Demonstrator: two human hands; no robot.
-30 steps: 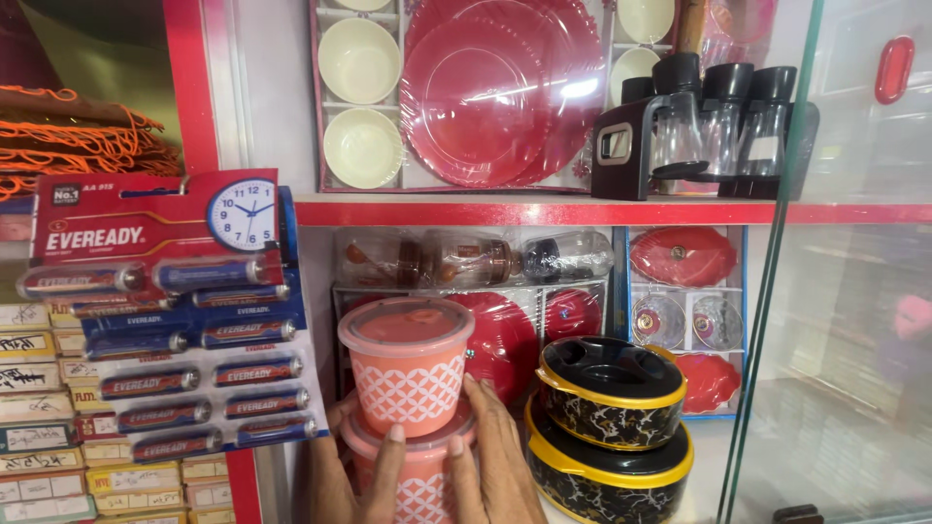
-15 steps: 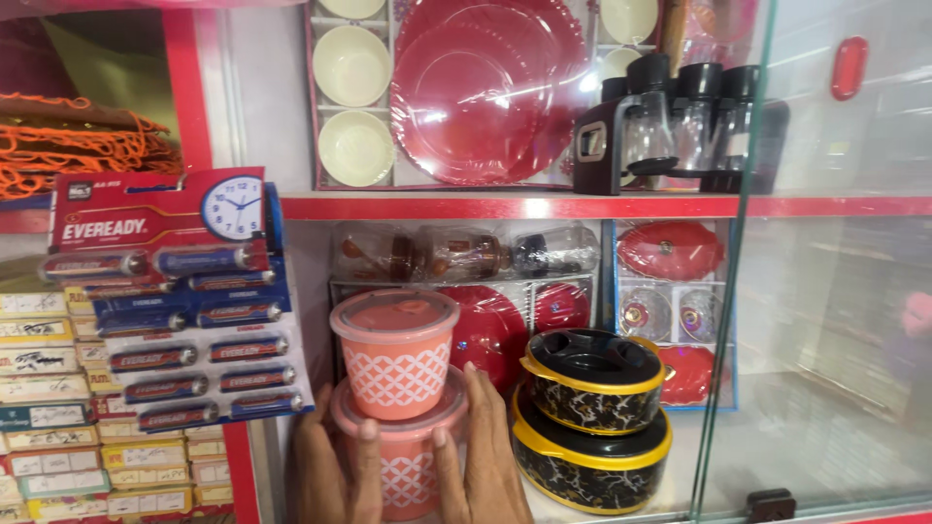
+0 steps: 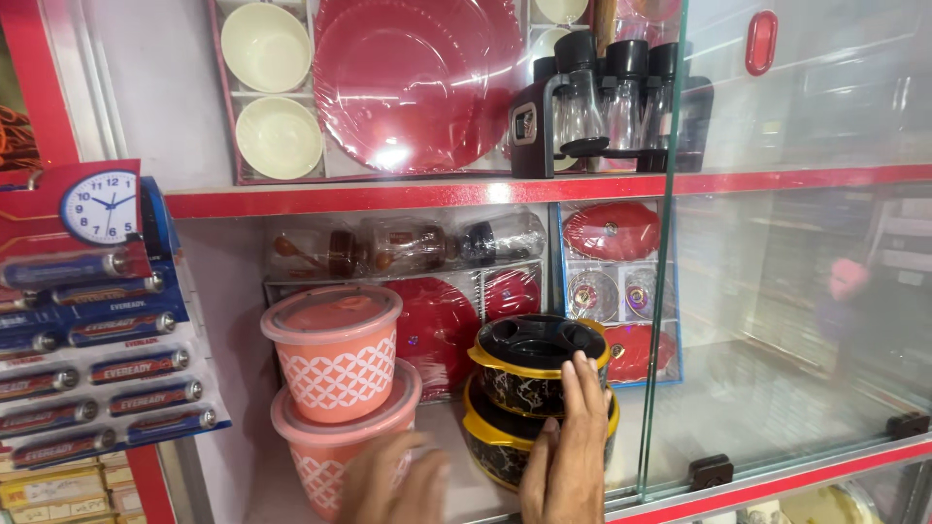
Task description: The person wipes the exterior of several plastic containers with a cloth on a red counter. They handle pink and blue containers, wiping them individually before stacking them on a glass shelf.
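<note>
On the lower shelf, near its front edge, the right hand (image 3: 568, 456) lies flat and unclenched against the stacked black-and-gold marbled casseroles (image 3: 536, 393) — directly ahead. The blurred left hand (image 3: 398, 482), apparently loose-fingered, touches the lower pink lidded plastic tub (image 3: 335, 442) just leftward.

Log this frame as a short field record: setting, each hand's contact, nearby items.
setting: shop display shelf behind a glass sliding pane
left hand: blurred, at the lower pink container
right hand: fingers on the stacked black and yellow casseroles
upper pink container: lidded, stacked on the lower one
upper shelf: red plates, cream bowls, spice rack
left side: battery card
</note>
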